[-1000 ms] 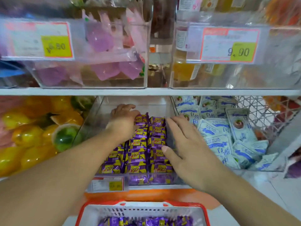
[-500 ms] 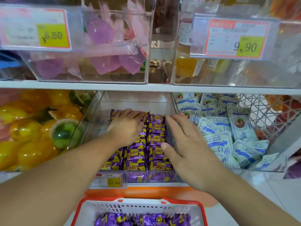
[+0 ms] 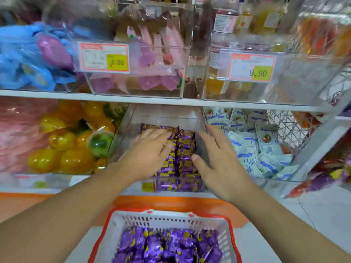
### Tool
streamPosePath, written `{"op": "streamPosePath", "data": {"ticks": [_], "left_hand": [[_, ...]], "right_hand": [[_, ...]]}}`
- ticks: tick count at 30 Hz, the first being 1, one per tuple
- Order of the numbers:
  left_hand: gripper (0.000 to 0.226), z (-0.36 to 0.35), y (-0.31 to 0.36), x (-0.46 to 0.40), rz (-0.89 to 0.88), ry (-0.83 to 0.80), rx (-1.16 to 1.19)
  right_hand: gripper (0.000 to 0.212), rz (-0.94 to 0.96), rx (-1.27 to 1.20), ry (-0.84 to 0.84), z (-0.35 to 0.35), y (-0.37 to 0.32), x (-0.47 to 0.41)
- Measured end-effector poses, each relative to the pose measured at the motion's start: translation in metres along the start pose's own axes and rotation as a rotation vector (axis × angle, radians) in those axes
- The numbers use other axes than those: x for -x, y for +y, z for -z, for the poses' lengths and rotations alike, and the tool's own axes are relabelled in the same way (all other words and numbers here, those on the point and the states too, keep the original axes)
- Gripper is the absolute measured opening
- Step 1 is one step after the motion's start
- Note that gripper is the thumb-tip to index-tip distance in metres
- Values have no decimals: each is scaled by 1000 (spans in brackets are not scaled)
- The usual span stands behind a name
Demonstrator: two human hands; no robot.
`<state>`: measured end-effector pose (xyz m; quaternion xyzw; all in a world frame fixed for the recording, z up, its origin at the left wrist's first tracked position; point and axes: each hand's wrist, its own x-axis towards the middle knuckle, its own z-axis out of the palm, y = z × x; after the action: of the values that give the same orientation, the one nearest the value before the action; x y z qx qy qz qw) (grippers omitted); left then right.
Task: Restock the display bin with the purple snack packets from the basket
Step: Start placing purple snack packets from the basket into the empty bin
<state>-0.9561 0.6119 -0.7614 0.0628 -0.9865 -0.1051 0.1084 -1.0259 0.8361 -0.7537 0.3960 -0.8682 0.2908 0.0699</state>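
Your purple snack packets (image 3: pixel 185 149) are small, glossy foil pillows, purple with yellow print; the lettering is too blurred to read. In the clear display bin (image 3: pixel 165 114) on the lower shelf they lie flat in neat rows running from the front wall toward the back; each packet's long axis runs left to right across the bin, and the rows themselves run away from you; the back part of the bin floor is bare.

Your left hand (image 3: pixel 150 152) lies palm down on the left rows, fingers straight and spread, pointing to the back right, grasping nothing; your right hand (image 3: pixel 218 164) is released too, fingers straight, standing along the right edge of the rows just inside the bin's right wall, thumb touching the packets.

Below, near your body, the white basket (image 3: pixel 121 223) with a red rim holds a loose heap of the same packets (image 3: pixel 167 245), lying at all angles, crumpled and overlapping.

Left of the bin, another clear bin holds yellow and green jelly cups (image 3: pixel 62 141); to the right, a clear bin holds white and blue sachets (image 3: pixel 245 150); on the upper shelf, a clear bin with pink and purple pouches (image 3: pixel 152 59) carries a price tag (image 3: pixel 104 57), and the one beside it carries a second tag (image 3: pixel 250 67).
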Motion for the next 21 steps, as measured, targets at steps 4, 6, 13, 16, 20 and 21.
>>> {"op": "streamPosePath", "data": {"ticks": [4,6,13,16,20,21], "left_hand": [[33,15,19,81,-92,202,97],[29,5,19,121,-78,193,107],[54,-89,-33,220,236,-160,54],[75,-116,-57,239,477,-291,57],[81,-149,-78,258,624,-458,55],[82,-155,-80,259,633,-500,68]], "right_hand": [[28,88,-95,96,12,-32,34],[11,74,-177,36,4,-47,50],[11,-73,-181,-436,-92,-47,96],[16,-168,-108,-653,-133,-40,116],[43,-249,-100,-844,-185,-34,134],[52,-264,-116,-869,-199,-33,137]]}}
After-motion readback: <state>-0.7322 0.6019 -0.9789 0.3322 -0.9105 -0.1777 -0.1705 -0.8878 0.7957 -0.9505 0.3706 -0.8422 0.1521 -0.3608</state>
